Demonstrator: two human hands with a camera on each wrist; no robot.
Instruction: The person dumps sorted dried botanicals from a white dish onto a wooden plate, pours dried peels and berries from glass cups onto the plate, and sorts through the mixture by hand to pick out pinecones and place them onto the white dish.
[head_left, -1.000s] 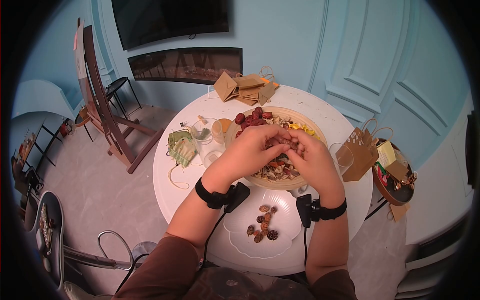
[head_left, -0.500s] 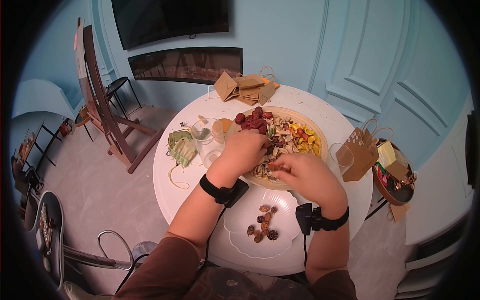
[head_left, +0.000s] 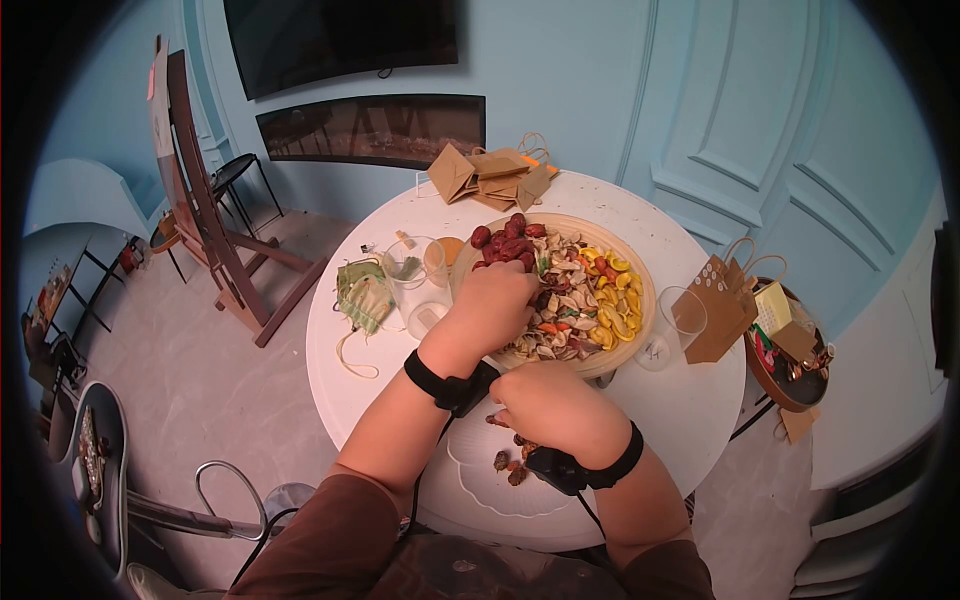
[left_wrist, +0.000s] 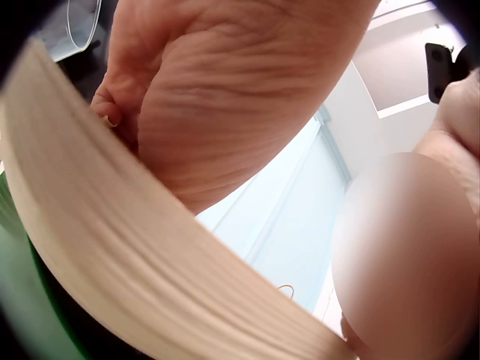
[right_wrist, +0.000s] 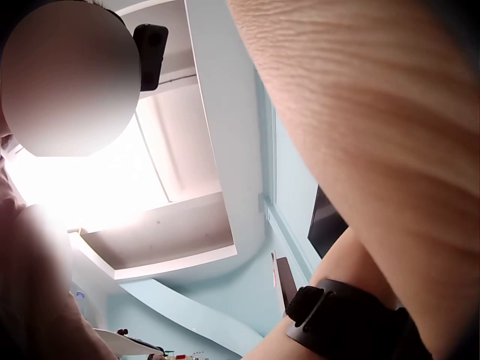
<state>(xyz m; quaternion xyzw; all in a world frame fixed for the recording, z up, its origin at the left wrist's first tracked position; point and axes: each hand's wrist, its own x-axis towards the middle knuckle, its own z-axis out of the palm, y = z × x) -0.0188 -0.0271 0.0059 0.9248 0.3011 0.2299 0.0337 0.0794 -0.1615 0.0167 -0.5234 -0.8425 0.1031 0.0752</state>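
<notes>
My left hand (head_left: 490,305) reaches over the left side of a round shallow wooden tray (head_left: 651,295), its fingertips hidden among the dried pieces. In the left wrist view the tray's wall (left_wrist: 112,225) covers part of that hand. The tray holds red dates (head_left: 512,240), pale dried slices (head_left: 568,300) and yellow curled pieces (head_left: 627,312). My right hand (head_left: 565,408) is low over a white shell-shaped plate (head_left: 545,500), pinching a small brown pine cone (head_left: 496,420) at its fingertips. Several small pine cones (head_left: 516,474) lie on the plate, partly behind this hand and its wrist strap.
Clear cups (head_left: 415,270) and a green drawstring pouch (head_left: 363,297) stand left of the tray. Another clear cup (head_left: 675,325) is at its right, beside a brown paper bag (head_left: 718,310). More paper bags (head_left: 490,175) lie at the table's far edge.
My hands were together above the tray, then parted. The left hand went down into the tray's contents; the right moved back toward me with a pine cone, over the plate.
</notes>
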